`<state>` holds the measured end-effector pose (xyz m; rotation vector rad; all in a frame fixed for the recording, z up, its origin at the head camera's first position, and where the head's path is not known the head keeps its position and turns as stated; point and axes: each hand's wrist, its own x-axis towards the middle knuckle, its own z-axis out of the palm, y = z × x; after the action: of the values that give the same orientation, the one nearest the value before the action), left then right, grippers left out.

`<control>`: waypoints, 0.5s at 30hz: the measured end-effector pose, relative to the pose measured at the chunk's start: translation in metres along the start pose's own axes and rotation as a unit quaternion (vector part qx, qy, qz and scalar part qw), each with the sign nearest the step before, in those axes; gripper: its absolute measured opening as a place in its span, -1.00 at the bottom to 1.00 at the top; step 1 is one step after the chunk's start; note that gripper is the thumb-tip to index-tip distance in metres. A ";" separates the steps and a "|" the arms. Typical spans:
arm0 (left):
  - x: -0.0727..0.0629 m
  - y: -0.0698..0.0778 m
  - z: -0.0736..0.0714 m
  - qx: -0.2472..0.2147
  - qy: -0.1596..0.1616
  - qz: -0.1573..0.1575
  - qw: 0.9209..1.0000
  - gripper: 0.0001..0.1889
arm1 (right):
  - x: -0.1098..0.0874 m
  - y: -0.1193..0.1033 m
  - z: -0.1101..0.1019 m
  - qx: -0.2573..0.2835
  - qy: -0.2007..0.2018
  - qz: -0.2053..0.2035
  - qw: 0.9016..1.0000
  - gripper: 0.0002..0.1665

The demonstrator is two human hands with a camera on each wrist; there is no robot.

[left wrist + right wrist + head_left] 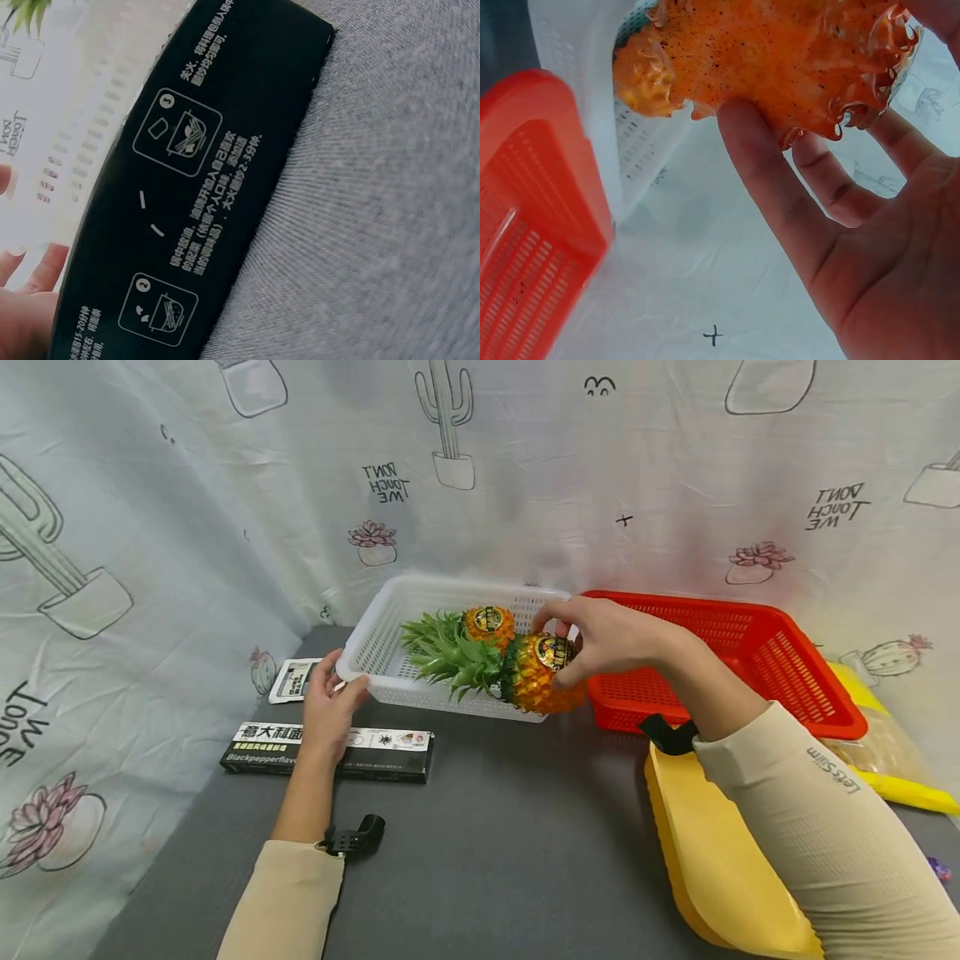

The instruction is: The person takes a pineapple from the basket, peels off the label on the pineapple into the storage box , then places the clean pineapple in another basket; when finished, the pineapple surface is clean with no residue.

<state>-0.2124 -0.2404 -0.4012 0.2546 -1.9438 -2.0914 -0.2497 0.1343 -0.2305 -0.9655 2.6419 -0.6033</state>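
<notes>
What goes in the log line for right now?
left hand: holds white basket corner | right hand: grips front pineapple | back pineapple: inside white basket | red basket: alongside

The left arm [303,802] stretches forward from the near side of the white basket [408,693], bare towards the wrist; the left hand [328,703] pinches that basket's near left corner between thumb and fingers. The right arm [716,685] slants in from the basket's near right, and the right hand [611,631] grips above the basket's right end, fingers bent, thumb opposite them.
</notes>
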 end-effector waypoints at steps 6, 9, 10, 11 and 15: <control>-0.001 0.002 0.001 -0.005 0.003 -0.003 1.000 -0.29 | -0.026 -0.003 0.007 -0.003 -0.004 -0.014 1.000 -0.29; -0.001 0.003 0.002 -0.010 0.004 0.000 1.000 -0.30 | -0.038 -0.003 0.013 -0.009 -0.006 -0.020 1.000 -0.29; -0.002 0.003 0.002 -0.010 0.004 0.001 1.000 -0.30 | -0.041 -0.003 0.016 -0.010 -0.006 -0.021 1.000 -0.28; -0.002 0.003 0.002 -0.010 0.005 0.000 1.000 -0.30 | -0.044 -0.002 0.019 -0.012 -0.006 -0.023 1.000 -0.28; -0.003 0.003 0.001 -0.009 0.006 -0.007 1.000 -0.29 | -0.054 0.000 0.031 -0.008 -0.004 -0.025 1.000 -0.29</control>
<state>-0.2097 -0.2383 -0.3982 0.2766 -1.9211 -2.1100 -0.1981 0.1607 -0.2526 -1.0399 2.6264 -0.5892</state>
